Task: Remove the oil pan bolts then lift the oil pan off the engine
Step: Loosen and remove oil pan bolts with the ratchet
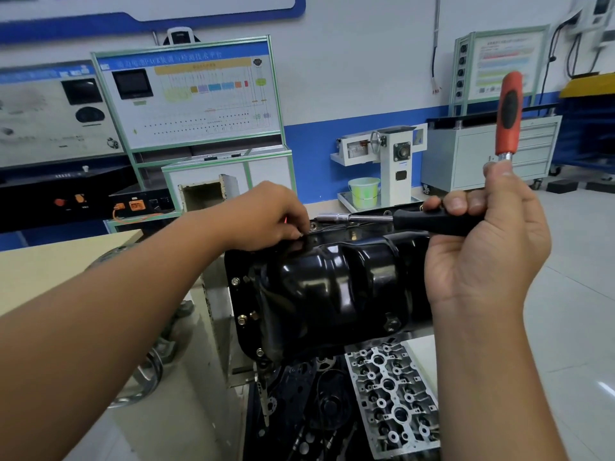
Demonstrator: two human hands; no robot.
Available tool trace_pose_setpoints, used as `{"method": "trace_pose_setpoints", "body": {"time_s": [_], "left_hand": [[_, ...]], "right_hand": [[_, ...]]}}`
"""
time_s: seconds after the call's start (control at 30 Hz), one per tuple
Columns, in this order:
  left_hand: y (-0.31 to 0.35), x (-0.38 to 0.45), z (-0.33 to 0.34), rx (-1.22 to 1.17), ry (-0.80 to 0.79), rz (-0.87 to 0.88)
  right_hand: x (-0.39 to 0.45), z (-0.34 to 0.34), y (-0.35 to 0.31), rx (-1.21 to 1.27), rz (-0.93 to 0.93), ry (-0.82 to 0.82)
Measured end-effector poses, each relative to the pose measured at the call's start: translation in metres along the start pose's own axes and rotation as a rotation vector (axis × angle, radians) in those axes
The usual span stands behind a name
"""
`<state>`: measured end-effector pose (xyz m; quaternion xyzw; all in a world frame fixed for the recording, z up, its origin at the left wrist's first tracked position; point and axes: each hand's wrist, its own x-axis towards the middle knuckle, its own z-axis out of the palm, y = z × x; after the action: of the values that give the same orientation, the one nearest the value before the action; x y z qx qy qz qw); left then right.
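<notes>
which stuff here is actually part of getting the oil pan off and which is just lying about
Job:
- black oil pan
- flange bolts
- black-handled driver and red-handled tool, both held by right hand
- left hand, fingers at the pan's top edge

Lying about:
- cylinder head
- green bucket
- training panel

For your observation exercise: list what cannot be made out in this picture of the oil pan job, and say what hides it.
Head view:
- Bolt at the left hand: hidden by its fingertips.
- Right end of the oil pan: behind the right hand.
- Panel lettering: too small, blurred.
- Cylinder head: partly covered by the right forearm.
</notes>
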<state>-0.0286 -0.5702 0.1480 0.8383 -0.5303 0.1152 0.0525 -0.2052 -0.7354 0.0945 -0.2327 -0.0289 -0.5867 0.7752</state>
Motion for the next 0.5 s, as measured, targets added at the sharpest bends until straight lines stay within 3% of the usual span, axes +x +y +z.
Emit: {"method": "trace_pose_setpoints", "body": {"time_s": [0.13,0.3,0.4,0.5], "left_hand": [[0.000,-0.001,0.003,-0.011,0.002,-0.010],[0.001,-0.002,-0.005,-0.041,0.232,-0.131],[0.013,0.002,-0.005,-0.250,0.399,-0.264],[0.027,0.014,0.001,-0.391,0.413,-0.363]], "right_hand": [[0.000,0.000,-0.001,-0.015,-0.001,-0.004],[-0.002,0.001,-0.002,-0.023,-0.022,0.011],[-0.005,0.003,-0.001,-0.043,-0.090,0.104],[0.000,0.001,-0.003,-0.138,-0.172,0.168]]}}
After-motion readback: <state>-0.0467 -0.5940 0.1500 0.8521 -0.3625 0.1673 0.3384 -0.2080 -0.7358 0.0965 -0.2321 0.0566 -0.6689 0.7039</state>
